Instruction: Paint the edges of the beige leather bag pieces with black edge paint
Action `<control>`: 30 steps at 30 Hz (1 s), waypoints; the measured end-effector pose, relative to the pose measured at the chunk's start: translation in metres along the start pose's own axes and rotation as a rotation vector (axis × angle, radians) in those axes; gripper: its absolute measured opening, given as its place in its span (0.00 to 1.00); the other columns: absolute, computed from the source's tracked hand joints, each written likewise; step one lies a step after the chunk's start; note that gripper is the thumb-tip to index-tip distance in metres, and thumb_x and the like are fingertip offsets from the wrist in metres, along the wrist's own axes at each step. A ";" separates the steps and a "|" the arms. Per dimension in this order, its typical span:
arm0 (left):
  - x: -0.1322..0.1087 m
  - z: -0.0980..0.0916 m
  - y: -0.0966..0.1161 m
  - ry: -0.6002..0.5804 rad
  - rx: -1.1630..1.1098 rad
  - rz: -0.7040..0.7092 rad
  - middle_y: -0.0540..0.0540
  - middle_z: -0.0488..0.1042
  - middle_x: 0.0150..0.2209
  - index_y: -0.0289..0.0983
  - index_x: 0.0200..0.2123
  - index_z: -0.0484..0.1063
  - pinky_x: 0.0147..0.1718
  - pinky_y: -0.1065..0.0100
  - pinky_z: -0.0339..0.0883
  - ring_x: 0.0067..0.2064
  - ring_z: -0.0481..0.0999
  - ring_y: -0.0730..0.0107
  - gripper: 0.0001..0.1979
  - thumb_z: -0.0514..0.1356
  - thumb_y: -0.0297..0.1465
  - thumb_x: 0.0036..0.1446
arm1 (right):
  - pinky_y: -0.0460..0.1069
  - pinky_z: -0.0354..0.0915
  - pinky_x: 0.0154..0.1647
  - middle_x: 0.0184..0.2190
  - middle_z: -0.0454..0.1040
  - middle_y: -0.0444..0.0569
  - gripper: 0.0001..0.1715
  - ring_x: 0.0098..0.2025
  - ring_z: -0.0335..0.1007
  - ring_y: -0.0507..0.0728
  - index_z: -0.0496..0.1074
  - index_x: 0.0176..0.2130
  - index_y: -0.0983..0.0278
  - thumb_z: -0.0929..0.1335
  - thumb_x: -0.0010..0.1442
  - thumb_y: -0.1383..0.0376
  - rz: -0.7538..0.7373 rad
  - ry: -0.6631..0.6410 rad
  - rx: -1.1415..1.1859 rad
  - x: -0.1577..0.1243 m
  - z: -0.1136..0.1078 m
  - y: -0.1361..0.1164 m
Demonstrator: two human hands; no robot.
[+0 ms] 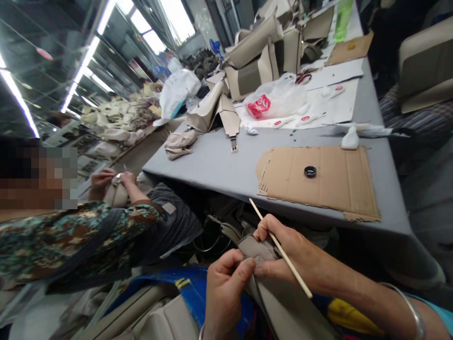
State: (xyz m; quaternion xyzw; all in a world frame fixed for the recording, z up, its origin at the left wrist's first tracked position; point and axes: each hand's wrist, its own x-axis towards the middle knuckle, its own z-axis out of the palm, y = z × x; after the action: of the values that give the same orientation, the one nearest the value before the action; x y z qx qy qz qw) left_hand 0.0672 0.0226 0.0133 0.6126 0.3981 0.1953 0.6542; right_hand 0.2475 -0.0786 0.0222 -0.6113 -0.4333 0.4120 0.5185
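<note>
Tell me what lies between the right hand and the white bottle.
In the head view, from the right hand: the near table edge, then a cardboard sheet bearing a small round black dish.

Silver bangle (418, 321), turquoise sleeve (441, 313)

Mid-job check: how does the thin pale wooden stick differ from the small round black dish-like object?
The thin pale wooden stick is long and straight; the small round black dish-like object is compact. The stick slants across the right hand; the dish-like object rests on the flat brown cardboard sheet.
</note>
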 end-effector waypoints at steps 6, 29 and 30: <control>0.004 0.007 0.008 0.038 -0.132 -0.015 0.54 0.61 0.20 0.35 0.20 0.71 0.25 0.74 0.54 0.25 0.56 0.76 0.17 0.72 0.34 0.52 | 0.44 0.52 0.25 0.28 0.66 0.35 0.24 0.28 0.59 0.50 0.61 0.42 0.57 0.75 0.51 0.64 0.067 -0.001 0.075 0.000 0.008 0.003; 0.004 0.000 0.001 -0.133 -0.040 -0.102 0.47 0.77 0.34 0.38 0.45 0.81 0.38 0.71 0.65 0.37 0.71 0.68 0.10 0.66 0.34 0.62 | 0.44 0.57 0.31 0.29 0.66 0.34 0.17 0.29 0.62 0.49 0.63 0.42 0.57 0.70 0.57 0.71 -0.009 0.167 0.073 -0.013 0.018 0.007; 0.004 0.002 0.000 -0.119 -0.073 -0.100 0.48 0.77 0.33 0.38 0.43 0.82 0.38 0.71 0.66 0.37 0.72 0.68 0.09 0.67 0.34 0.61 | 0.45 0.58 0.31 0.29 0.66 0.34 0.17 0.30 0.62 0.49 0.63 0.42 0.57 0.71 0.57 0.71 -0.014 0.170 0.067 -0.014 0.018 0.007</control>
State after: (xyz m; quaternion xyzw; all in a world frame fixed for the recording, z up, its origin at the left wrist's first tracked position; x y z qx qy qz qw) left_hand 0.0708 0.0247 0.0118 0.5783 0.3812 0.1398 0.7077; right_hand 0.2271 -0.0875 0.0134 -0.6234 -0.3779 0.3695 0.5762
